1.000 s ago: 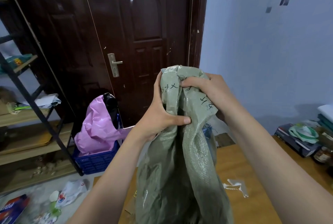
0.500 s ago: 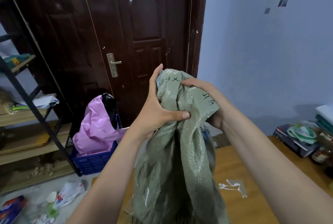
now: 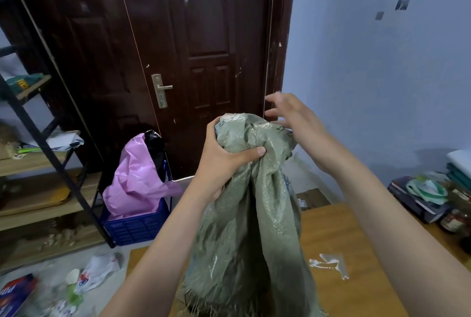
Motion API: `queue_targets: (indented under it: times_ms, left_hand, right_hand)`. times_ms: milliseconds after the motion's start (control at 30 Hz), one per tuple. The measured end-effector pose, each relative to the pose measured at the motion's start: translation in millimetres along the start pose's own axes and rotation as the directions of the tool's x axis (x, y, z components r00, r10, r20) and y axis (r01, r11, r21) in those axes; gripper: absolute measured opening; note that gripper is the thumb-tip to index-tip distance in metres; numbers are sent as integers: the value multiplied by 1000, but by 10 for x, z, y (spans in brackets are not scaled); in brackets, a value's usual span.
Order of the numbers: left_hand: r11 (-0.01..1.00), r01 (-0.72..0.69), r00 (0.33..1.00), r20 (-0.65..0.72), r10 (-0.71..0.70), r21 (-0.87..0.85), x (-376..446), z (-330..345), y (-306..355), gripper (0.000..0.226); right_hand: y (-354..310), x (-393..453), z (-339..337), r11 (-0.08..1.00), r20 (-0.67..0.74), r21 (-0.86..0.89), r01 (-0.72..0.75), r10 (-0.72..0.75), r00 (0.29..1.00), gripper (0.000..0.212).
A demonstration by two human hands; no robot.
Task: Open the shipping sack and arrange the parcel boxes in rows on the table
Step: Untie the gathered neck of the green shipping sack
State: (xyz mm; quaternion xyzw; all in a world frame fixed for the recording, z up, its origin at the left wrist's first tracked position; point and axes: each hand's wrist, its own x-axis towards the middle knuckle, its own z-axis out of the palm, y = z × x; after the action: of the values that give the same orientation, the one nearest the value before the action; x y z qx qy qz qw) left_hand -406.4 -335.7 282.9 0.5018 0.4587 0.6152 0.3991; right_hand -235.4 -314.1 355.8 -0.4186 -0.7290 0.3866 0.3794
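Observation:
A grey-green woven shipping sack (image 3: pixel 244 227) hangs bunched above the wooden table (image 3: pixel 339 237), its frayed edge down near the tabletop. My left hand (image 3: pixel 224 161) grips the gathered top of the sack, thumb pressed across the folds. My right hand (image 3: pixel 293 120) hovers just right of the sack's top with fingers spread, holding nothing. Black handwriting shows on the crumpled top. No parcel boxes are visible.
A dark wooden door (image 3: pixel 204 61) stands behind. A pink plastic bag (image 3: pixel 137 179) sits in a blue crate (image 3: pixel 135 227) on the floor at left, beside a shelf rack (image 3: pixel 38 176). Books and clutter (image 3: pixel 428 196) lie at the table's right edge. Tape residue (image 3: pixel 328 263) marks the tabletop.
My right hand has let go of the sack's top and lifted away with fingers spread. My left hand keeps its grip and the sack has sunk slightly.

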Motion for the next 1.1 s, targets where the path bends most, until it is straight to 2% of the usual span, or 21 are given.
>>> queue_targets:
  times_ms: [100, 200, 333, 467, 600, 767, 867, 1100]
  left_hand:
    - [1000, 11, 1000, -8, -11, -3, 31, 27, 37, 82]
    - [999, 34, 999, -11, -34, -18, 34, 36, 56, 60]
    - [990, 119, 993, 3, -120, 71, 6, -2, 60, 87]
    - [981, 174, 981, 69, -180, 86, -30, -26, 73, 84]
    - [984, 142, 975, 159, -158, 103, -37, -93, 14, 83]
    - [977, 36, 949, 300, -99, 209, -55, -190, -86, 100]
    - [977, 25, 929, 356, -101, 212, -63, -193, -111, 116]
    - [998, -22, 955, 296, 4, 57, -41, -65, -15, 119]
  right_hand:
    - [-11, -82, 30, 968, 187, -219, 122, -81, 979, 70]
    - [86, -51, 99, 943, 242, -290, 162, -92, 966, 93]
    - [214, -16, 162, 946, 243, -308, 105, -28, 970, 102]
    - [272, -11, 207, 947, 204, -306, 95, -32, 978, 94]
    - [310, 15, 186, 960, 94, -268, 75, -51, 994, 74]
    - [400, 33, 72, 998, 0, -62, -24, 24, 1000, 64]
    - [385, 34, 32, 996, 3, 64, -66, 66, 998, 64]
    - [168, 29, 11, 983, -23, 175, -56, 61, 998, 52]
